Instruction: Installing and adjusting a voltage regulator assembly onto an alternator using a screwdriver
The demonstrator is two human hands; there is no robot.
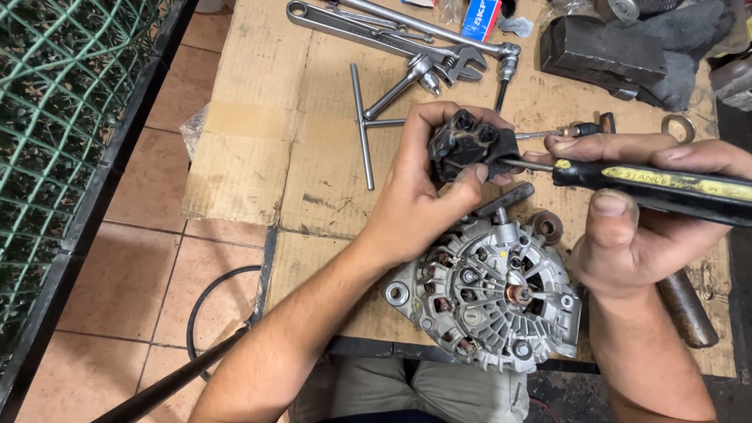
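My left hand [419, 196] grips a small black plastic part [468, 145] and holds it up above the cardboard. My right hand [634, 211] is closed around a black and yellow screwdriver [666, 186], whose metal tip touches the right side of the black part. Just below both hands lies a silver alternator [486, 298] with its finned back and copper centre facing up.
Cardboard [258, 141] covers the bench. A T-handle wrench [362, 125], an adjustable spanner [376, 35] and a ratchet [439, 35] lie at the back. A dark metal block [603, 51] and grey cloth sit at back right. A rusty bar [688, 309] lies at right. A green mesh cage [55, 117] stands at left.
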